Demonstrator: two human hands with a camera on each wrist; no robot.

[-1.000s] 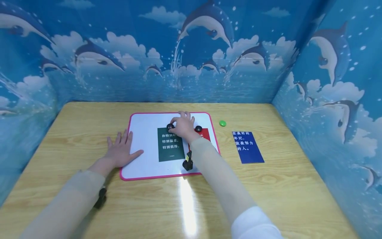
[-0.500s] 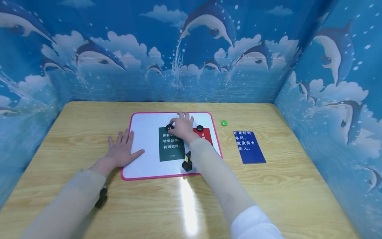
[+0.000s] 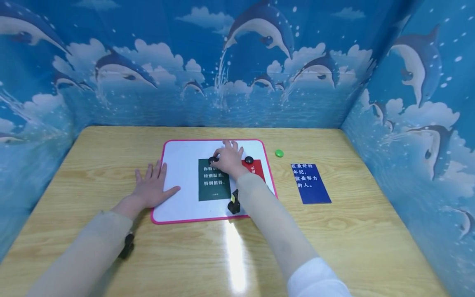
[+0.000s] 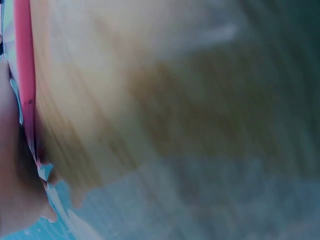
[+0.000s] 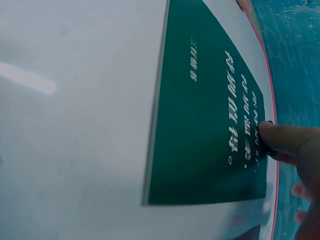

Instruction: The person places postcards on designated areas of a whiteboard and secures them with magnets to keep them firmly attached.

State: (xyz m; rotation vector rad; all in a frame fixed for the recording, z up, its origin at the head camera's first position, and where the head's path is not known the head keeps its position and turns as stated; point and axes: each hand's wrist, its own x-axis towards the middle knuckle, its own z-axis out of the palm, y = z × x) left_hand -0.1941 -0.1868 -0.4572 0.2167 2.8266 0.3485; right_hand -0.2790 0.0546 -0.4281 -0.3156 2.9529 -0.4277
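Note:
A whiteboard with a pink rim lies on the table. My left hand rests with spread, straight fingers across its left edge. In the right wrist view, a green card with white writing lies on the board. My right hand pinches a black round magnet at the card's top edge, the thumb and fingers partly covering it. To the right, a second black round magnet sits at the top of a red card, which my right forearm partly hides.
A green round magnet and a blue card with white writing lie on the wooden table, right of the board. A blue dolphin-print curtain closes off the back and sides.
Over the last half second my right hand and the black magnet have shifted very slightly right and nearer to me. My left hand stays in place.

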